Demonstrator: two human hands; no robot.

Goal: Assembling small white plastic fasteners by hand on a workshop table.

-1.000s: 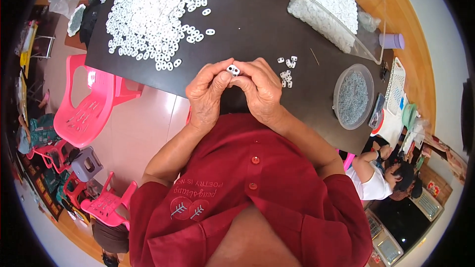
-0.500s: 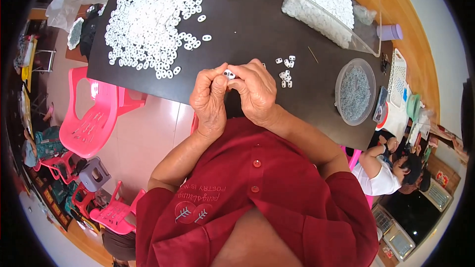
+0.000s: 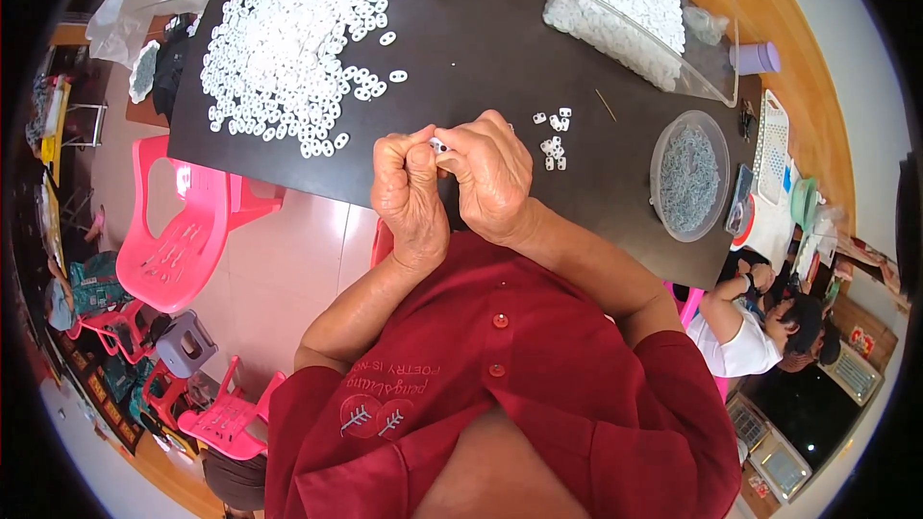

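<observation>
Above the table's near edge, my left hand [image 3: 411, 194] and my right hand [image 3: 494, 171] meet, fingertips pinched together. Between them is a small white plastic piece [image 3: 438, 145] with dark holes, mostly covered by thumbs and fingers. Whether anything else is held with it cannot be made out. To the right of my right hand lie several small white pieces with dark spots [image 3: 553, 148] in a loose cluster. Left of my hands spreads a big heap of white oval two-hole pieces [image 3: 279, 58], with a few strays at its edge.
A round clear bowl [image 3: 723, 165] holds many tiny grey metal parts. Beyond it stands a clear bin [image 3: 615, 46] of white pieces, near a purple cup [image 3: 760, 59]. A thin stick [image 3: 606, 105] lies on the dark table [image 3: 471, 48]. Pink chairs [image 3: 173, 259] stand left; another person [image 3: 740, 327] sits right.
My left thumb and right fingers have closed further over the white piece, so less of it shows. My right hand has turned slightly. The things on the table look unmoved.
</observation>
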